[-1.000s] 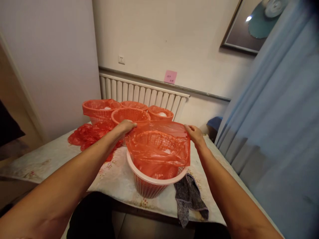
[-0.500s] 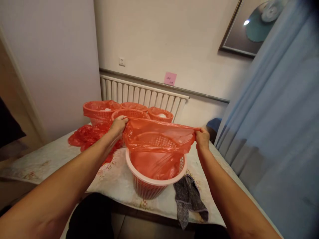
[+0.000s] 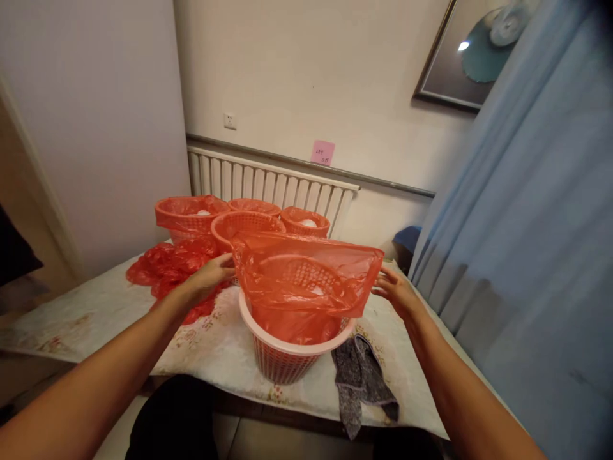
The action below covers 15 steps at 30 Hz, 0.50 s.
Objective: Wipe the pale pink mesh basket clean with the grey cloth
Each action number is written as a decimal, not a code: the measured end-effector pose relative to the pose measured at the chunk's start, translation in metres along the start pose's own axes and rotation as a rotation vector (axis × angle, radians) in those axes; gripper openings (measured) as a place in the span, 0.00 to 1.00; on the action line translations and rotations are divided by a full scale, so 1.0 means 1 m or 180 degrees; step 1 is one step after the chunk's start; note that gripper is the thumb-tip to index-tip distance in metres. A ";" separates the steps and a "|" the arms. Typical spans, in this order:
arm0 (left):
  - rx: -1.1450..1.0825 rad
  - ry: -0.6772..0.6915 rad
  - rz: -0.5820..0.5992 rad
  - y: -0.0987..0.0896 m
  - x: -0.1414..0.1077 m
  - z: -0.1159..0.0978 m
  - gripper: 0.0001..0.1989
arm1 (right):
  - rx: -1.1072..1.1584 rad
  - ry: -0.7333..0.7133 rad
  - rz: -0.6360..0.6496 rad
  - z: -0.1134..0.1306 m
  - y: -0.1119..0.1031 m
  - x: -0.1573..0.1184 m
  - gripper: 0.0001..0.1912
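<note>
Red bag (image 3: 352, 257) is in the near basket (image 3: 280, 362), its lower part down inside and its upper part standing above the rim, pulled wide and leaning to the right. Basket sits upright on the counter (image 3: 96, 329), pale rim, lattice wall. Left hand (image 3: 208, 278) is at the bag's left side, fingers at its edge; can't tell whether they pinch it or just touch. Right hand (image 3: 401, 292) is just beside the bag's right edge, fingers open and spread, palm turned toward it. Behind the near basket is the middle basket (image 3: 246, 222), with three more at the back: left basket (image 3: 184, 211), center basket (image 3: 253, 206), right basket (image 3: 306, 218). Those three have red film over their rims; left and right ones each show something white inside, too small to identify. Loose pile of red film (image 3: 175, 262) lies on the counter, left of the middle basket, crumpled. Grey cloth (image 3: 350, 377) is right of the near basket, one end over the counter's front edge. Radiator (image 3: 268, 182) runs along the wall behind, pink note (image 3: 322, 153) above it.
</note>
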State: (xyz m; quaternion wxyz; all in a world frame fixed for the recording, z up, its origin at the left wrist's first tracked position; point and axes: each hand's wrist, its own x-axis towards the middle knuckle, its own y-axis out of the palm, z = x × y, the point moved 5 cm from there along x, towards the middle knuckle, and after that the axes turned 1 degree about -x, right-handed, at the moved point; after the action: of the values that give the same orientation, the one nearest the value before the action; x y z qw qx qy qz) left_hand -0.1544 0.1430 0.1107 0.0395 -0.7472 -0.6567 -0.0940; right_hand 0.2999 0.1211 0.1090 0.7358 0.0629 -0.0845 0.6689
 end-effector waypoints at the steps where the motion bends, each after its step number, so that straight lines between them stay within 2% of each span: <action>1: 0.0254 0.0067 0.0186 0.009 -0.004 -0.004 0.19 | -0.0249 -0.0104 0.0121 0.001 0.004 -0.002 0.32; 3: 0.0713 0.0212 0.0426 0.028 -0.011 -0.017 0.21 | -0.0797 -0.0371 0.0306 0.008 0.018 -0.007 0.31; 6: 0.1293 0.0570 0.0858 0.058 -0.018 -0.039 0.26 | -0.1660 -0.0733 0.0305 0.025 0.043 -0.015 0.19; 8: 0.1566 0.0768 0.1136 0.073 -0.021 -0.046 0.28 | -0.1932 -0.0995 0.0439 0.034 0.061 -0.021 0.14; 12: 0.1982 0.0849 0.1346 0.088 -0.021 -0.037 0.24 | -0.1824 -0.1411 0.0802 0.042 0.095 -0.032 0.13; 15: 0.2290 0.0903 0.1342 0.094 -0.016 -0.027 0.17 | -0.1477 -0.1150 0.0825 0.036 0.112 -0.034 0.12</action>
State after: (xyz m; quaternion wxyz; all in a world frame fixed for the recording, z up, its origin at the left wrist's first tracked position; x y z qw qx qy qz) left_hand -0.0658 0.1097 0.1403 0.4053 -0.7832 -0.4689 0.0492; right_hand 0.1834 0.0912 0.1352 0.6122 -0.0002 -0.3714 0.6980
